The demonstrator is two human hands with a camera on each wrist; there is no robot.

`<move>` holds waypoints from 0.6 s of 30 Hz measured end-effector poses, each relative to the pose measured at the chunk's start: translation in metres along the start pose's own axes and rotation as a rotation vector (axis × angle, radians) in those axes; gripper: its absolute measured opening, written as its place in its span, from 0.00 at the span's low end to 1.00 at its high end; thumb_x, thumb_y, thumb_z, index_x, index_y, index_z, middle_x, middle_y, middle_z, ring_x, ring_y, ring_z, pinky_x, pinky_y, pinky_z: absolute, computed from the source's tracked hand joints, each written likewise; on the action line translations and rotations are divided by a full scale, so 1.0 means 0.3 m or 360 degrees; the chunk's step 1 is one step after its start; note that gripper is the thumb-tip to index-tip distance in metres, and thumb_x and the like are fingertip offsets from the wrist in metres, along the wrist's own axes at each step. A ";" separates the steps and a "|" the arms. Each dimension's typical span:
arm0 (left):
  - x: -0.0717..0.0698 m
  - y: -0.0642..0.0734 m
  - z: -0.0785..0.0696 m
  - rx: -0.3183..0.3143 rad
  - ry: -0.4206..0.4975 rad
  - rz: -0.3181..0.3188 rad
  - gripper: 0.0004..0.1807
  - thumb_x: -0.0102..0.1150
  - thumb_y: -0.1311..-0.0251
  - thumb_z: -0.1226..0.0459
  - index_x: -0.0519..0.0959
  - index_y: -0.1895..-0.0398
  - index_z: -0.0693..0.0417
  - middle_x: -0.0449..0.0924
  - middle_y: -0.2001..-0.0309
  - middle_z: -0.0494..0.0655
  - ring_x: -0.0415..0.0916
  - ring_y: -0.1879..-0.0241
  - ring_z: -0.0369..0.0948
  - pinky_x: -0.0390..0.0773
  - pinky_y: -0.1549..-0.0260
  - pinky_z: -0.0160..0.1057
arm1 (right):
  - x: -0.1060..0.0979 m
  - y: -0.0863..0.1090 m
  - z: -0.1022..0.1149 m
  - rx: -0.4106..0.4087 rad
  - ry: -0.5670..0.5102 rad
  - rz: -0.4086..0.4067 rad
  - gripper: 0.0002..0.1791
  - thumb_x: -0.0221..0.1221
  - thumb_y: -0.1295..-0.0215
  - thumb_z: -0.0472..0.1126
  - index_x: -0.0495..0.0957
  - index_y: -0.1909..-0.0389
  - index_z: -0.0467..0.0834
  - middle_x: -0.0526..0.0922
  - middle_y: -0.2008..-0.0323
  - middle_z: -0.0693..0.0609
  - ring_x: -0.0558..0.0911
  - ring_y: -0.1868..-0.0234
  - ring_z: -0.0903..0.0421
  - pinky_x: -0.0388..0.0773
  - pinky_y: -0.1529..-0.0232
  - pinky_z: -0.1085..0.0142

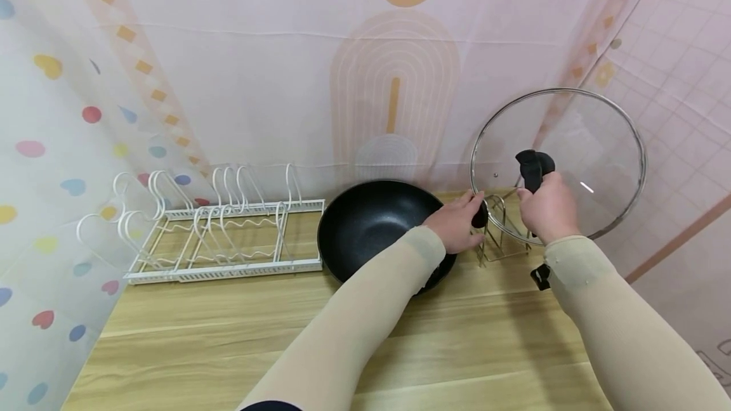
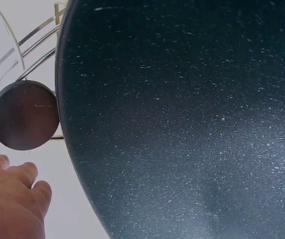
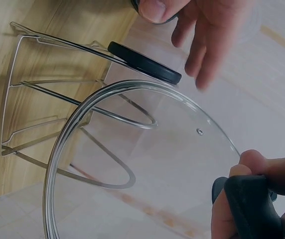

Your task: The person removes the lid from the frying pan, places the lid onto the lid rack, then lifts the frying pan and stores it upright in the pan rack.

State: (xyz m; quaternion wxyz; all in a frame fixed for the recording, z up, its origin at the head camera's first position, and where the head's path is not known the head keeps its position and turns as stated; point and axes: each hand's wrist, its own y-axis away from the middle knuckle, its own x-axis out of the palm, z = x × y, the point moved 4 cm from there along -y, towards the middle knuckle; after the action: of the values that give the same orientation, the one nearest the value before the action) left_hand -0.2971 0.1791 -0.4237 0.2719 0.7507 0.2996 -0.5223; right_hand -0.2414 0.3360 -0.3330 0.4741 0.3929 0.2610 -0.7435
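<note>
My right hand (image 1: 551,208) grips the black handle (image 3: 252,206) of a large clear glass lid (image 1: 594,144) with a metal rim. The lid stands tilted upright above a wire rack (image 1: 502,240); its lower edge overlaps the rack in the right wrist view, and I cannot tell whether they touch. My left hand (image 1: 455,224) reaches over the right side of a black wok (image 1: 365,224), fingers extended. Close to its fingertips, a small round black disc (image 3: 145,62) is at the rack; contact with the fingers is unclear. In the left wrist view the disc is beside the wok's rim.
A white dish rack (image 1: 228,268) with several curved prongs stands left of the wok on the wooden tabletop (image 1: 228,335). A patterned curtain (image 1: 257,94) hangs directly behind. Near the right wrist is a small black piece (image 1: 540,276).
</note>
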 end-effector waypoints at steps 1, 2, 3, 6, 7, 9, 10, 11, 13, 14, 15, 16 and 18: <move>0.001 -0.001 0.000 0.0006 -0.0014 0.0007 0.49 0.52 0.25 0.39 0.36 0.13 0.34 0.36 0.12 0.41 0.45 0.15 0.43 0.52 0.18 0.40 | 0.002 0.000 0.001 -0.0004 -0.0002 -0.0002 0.38 0.52 0.20 0.50 0.56 0.27 0.23 0.76 0.42 0.21 0.77 0.42 0.26 0.74 0.43 0.36; 0.003 -0.002 -0.002 0.0013 -0.0040 0.0018 0.48 0.52 0.25 0.38 0.37 0.13 0.32 0.35 0.12 0.40 0.46 0.15 0.44 0.52 0.18 0.40 | 0.003 0.001 0.002 -0.0010 -0.0005 -0.0001 0.38 0.52 0.20 0.50 0.56 0.27 0.23 0.76 0.43 0.21 0.77 0.42 0.26 0.74 0.43 0.35; 0.004 -0.002 -0.004 0.0020 -0.0073 0.0029 0.47 0.51 0.25 0.38 0.37 0.13 0.30 0.35 0.12 0.39 0.47 0.15 0.44 0.53 0.18 0.40 | 0.004 0.001 0.001 -0.0012 -0.0009 0.0000 0.38 0.52 0.20 0.50 0.56 0.27 0.22 0.76 0.43 0.21 0.77 0.42 0.26 0.74 0.43 0.35; 0.006 -0.001 -0.011 0.0016 -0.0162 0.0063 0.45 0.49 0.24 0.37 0.39 0.13 0.27 0.34 0.12 0.36 0.48 0.15 0.46 0.52 0.18 0.40 | 0.004 0.003 0.001 -0.0027 0.0001 0.0006 0.39 0.51 0.20 0.50 0.55 0.27 0.22 0.76 0.43 0.21 0.77 0.43 0.26 0.74 0.44 0.35; 0.006 0.001 -0.012 0.0008 -0.0182 0.0070 0.45 0.49 0.24 0.37 0.39 0.13 0.28 0.34 0.12 0.36 0.48 0.15 0.46 0.52 0.18 0.40 | 0.005 0.004 0.001 -0.0032 0.0002 0.0009 0.39 0.51 0.20 0.51 0.55 0.27 0.21 0.76 0.44 0.21 0.77 0.44 0.26 0.74 0.45 0.35; 0.006 0.002 -0.015 -0.0009 -0.0204 0.0082 0.45 0.49 0.25 0.36 0.38 0.14 0.27 0.33 0.13 0.35 0.48 0.15 0.45 0.51 0.18 0.39 | 0.007 0.006 0.001 -0.0037 0.0007 0.0012 0.39 0.51 0.19 0.51 0.55 0.27 0.21 0.75 0.44 0.21 0.77 0.44 0.25 0.74 0.45 0.35; 0.006 0.002 -0.016 -0.0017 -0.0206 0.0088 0.45 0.48 0.25 0.36 0.38 0.14 0.26 0.33 0.13 0.35 0.48 0.15 0.44 0.51 0.18 0.39 | 0.006 0.007 0.001 -0.0041 0.0010 0.0010 0.39 0.51 0.19 0.51 0.55 0.27 0.20 0.75 0.45 0.20 0.77 0.44 0.25 0.74 0.45 0.35; 0.006 0.002 -0.018 -0.0021 -0.0207 0.0090 0.46 0.49 0.25 0.36 0.38 0.14 0.26 0.33 0.13 0.34 0.48 0.15 0.44 0.51 0.18 0.39 | 0.006 0.008 0.002 -0.0045 0.0012 0.0007 0.39 0.51 0.19 0.51 0.56 0.28 0.20 0.75 0.45 0.20 0.77 0.44 0.25 0.74 0.45 0.35; 0.004 0.002 -0.023 -0.0028 -0.0218 0.0100 0.46 0.48 0.25 0.36 0.37 0.14 0.27 0.32 0.13 0.34 0.47 0.15 0.43 0.50 0.18 0.38 | 0.005 0.010 0.003 -0.0050 0.0009 0.0003 0.39 0.51 0.20 0.51 0.56 0.29 0.20 0.75 0.45 0.20 0.77 0.44 0.24 0.74 0.45 0.35; 0.004 0.003 -0.026 -0.0030 -0.0223 0.0106 0.46 0.48 0.25 0.36 0.37 0.14 0.27 0.32 0.13 0.34 0.47 0.15 0.43 0.50 0.18 0.38 | 0.004 0.011 0.002 -0.0052 0.0006 0.0003 0.39 0.51 0.20 0.51 0.57 0.29 0.20 0.75 0.46 0.20 0.77 0.45 0.24 0.74 0.45 0.35; 0.002 0.004 -0.029 -0.0035 -0.0233 0.0113 0.46 0.48 0.25 0.35 0.37 0.14 0.26 0.31 0.13 0.34 0.46 0.15 0.42 0.50 0.18 0.38 | 0.003 0.011 0.002 -0.0056 0.0002 0.0004 0.39 0.51 0.20 0.51 0.57 0.29 0.19 0.75 0.46 0.20 0.76 0.45 0.24 0.74 0.45 0.35; 0.001 0.005 -0.032 -0.0039 -0.0237 0.0113 0.46 0.48 0.25 0.36 0.37 0.14 0.27 0.32 0.13 0.33 0.46 0.15 0.42 0.50 0.18 0.37 | 0.004 0.011 0.001 -0.0059 -0.0002 0.0005 0.39 0.51 0.20 0.51 0.57 0.30 0.19 0.75 0.46 0.20 0.77 0.45 0.25 0.74 0.46 0.35; 0.001 0.008 -0.037 -0.0050 -0.0251 0.0120 0.46 0.49 0.25 0.36 0.37 0.13 0.28 0.31 0.13 0.33 0.46 0.15 0.41 0.50 0.18 0.37 | 0.005 0.012 -0.003 -0.0067 -0.0009 0.0014 0.38 0.51 0.19 0.51 0.58 0.30 0.19 0.75 0.46 0.20 0.77 0.46 0.25 0.74 0.47 0.35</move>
State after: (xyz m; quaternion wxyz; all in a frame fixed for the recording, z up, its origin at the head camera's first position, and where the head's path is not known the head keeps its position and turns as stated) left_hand -0.2882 0.1855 -0.4204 0.3258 0.7136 0.2570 -0.5645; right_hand -0.2383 0.3344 -0.3348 0.4862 0.3820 0.2735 -0.7368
